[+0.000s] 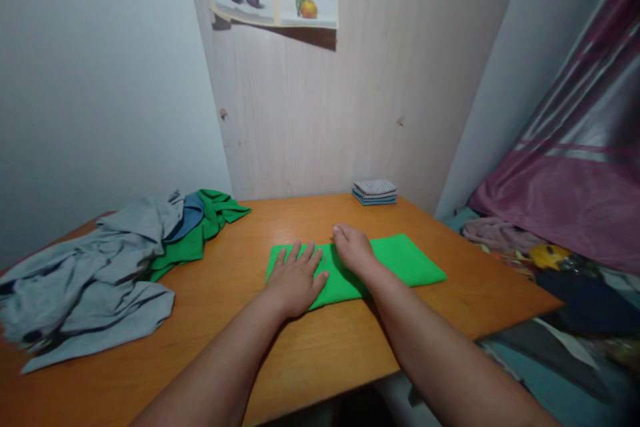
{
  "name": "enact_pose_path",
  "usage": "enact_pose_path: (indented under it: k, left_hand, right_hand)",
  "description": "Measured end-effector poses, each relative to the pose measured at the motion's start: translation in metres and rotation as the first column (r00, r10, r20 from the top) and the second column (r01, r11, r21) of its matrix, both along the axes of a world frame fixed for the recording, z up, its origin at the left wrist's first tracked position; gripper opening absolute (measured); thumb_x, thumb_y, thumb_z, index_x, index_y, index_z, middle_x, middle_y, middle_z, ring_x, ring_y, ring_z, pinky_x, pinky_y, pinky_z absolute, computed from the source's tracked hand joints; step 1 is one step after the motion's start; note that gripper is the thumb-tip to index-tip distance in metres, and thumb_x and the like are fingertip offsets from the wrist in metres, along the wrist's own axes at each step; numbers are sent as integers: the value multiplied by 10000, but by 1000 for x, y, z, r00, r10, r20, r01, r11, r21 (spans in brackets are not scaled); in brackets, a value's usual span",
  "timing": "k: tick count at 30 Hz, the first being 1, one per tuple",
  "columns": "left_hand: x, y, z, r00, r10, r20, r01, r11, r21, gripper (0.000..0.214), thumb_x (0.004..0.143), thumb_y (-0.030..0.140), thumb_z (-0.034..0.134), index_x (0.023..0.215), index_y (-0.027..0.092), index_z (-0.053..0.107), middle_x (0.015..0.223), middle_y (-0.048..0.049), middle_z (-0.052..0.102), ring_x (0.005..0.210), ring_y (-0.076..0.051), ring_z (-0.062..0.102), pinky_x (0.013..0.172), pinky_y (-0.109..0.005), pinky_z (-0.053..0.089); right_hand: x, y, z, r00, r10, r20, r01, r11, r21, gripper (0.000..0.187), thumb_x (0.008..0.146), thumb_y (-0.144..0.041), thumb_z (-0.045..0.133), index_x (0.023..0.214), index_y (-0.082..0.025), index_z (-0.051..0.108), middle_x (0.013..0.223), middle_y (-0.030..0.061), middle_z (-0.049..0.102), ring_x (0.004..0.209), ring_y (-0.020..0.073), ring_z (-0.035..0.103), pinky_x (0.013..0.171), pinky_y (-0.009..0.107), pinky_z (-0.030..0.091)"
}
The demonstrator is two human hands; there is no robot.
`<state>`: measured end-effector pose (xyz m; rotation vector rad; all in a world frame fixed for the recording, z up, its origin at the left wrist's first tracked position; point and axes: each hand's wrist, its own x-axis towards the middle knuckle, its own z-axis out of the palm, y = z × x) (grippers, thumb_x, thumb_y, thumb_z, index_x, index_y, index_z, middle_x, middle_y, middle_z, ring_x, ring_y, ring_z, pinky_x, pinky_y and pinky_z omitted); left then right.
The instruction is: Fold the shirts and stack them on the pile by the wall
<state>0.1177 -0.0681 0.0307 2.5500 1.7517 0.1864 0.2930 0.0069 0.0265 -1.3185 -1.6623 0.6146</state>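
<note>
A folded bright green cloth (407, 260) lies on the table in a long, flat rectangle. My left hand (297, 280) rests flat on its left part, fingers spread. Over the middle of the cloth, near its far edge, my right hand (354, 248) is closed with its fingers curled under and the thumb on top. The palm side is hidden, so I cannot make out whether a piece of cloth is pinched in it.
On the table's (320, 360) left lies a crumpled grey garment (100, 267) beside blue (193, 217) and green cloth (187, 255). A small folded stack (375, 192) sits at the back right. Beyond the right edge are a pink curtain (560, 207) and heaped items (550, 257).
</note>
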Motion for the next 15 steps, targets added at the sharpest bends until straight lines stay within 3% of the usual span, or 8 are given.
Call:
enact_pose_path:
  k: [4, 7, 10, 13, 15]
  left_hand:
    - [0, 2, 0, 1000, 3, -8, -3, 1000, -4, 716, 1006, 647, 223, 1604, 271, 335, 1698, -37, 220, 1570, -372, 137, 1236, -621, 139]
    - [0, 4, -2, 1000, 5, -24, -4, 1000, 6, 711, 1007, 638, 226, 1600, 264, 348, 1692, -43, 236, 1567, -373, 150, 1235, -618, 141]
    - [0, 6, -4, 999, 1, -33, 0, 1000, 24, 716, 1007, 636, 220, 1599, 256, 351, 1692, -37, 233, 1566, -374, 156, 1234, -618, 145]
    - [-1, 8, -6, 1000, -6, -29, 7, 999, 35, 732, 1005, 646, 198, 1598, 247, 356, 1691, -35, 232, 1564, -378, 159, 1230, -628, 145]
    - [-1, 8, -6, 1000, -7, -22, 8, 999, 37, 753, 1000, 660, 179, 1595, 238, 365, 1690, -43, 235, 1564, -380, 160, 1228, -634, 142]
  right_hand:
    - [1, -12, -6, 946, 56, 321, -25, 995, -99, 425, 941, -385, 550, 1265, -138, 668, 1492, 189, 549, 1495, 339, 324, 1228, 536, 128]
    - [-2, -17, -12, 842, 91, 531, -8, 988, -157, 571, 990, -448, 475, 1477, -153, 521, 1627, 145, 383, 1556, 318, 198, 1239, 573, 50]
    - [1, -17, -11, 758, 91, 645, 6, 989, -146, 615, 1020, -497, 399, 1538, -172, 453, 1643, 98, 361, 1557, 276, 214, 1253, 509, 118]
    - [24, -14, 0, 774, 11, 633, 72, 992, -106, 604, 1028, -490, 381, 1535, -174, 462, 1605, 72, 436, 1504, 198, 350, 1219, 331, 253]
    - [52, -12, 10, 772, -92, 629, 187, 978, -88, 602, 1037, -486, 343, 1525, -159, 475, 1569, 93, 489, 1447, 190, 440, 1168, 283, 324]
